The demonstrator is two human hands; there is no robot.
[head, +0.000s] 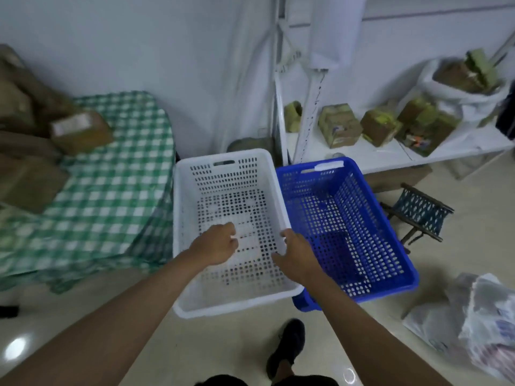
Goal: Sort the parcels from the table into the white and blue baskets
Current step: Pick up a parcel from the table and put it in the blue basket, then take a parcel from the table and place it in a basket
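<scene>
— Two baskets sit side by side on the floor at the frame's centre: the white basket (pixel 231 232) on the left and the blue basket (pixel 345 229) touching its right wall. Both look empty, so by my reading you haven't sorted anything yet.

— Where are my hands?

— Your left hand (pixel 216 245) hangs over the white basket's floor with the fingers loosely curled and nothing in them. Your right hand (pixel 294 257) is at the wall shared with the blue basket; the fingertips seem to touch or hook that rim, but blur keeps me from telling whether you truly grasp it.

— And the parcels?

— Brown parcels (pixel 80 132) lie at the left edge of the frame on the table with the green checked cloth (pixel 117 190), well apart from your hands. The nearest one lies flat, its long axis running left to right with a slight tilt, pale label facing up.

— How should I set things up?

— Each basket's long axis runs from the bottom of the frame toward the top, leaning a little left. Square them with handle slots away from you and mouths unobstructed, then reach left for the parcels. Other boxes on the white shelf (pixel 362 151) at the right are not on the table.
</scene>
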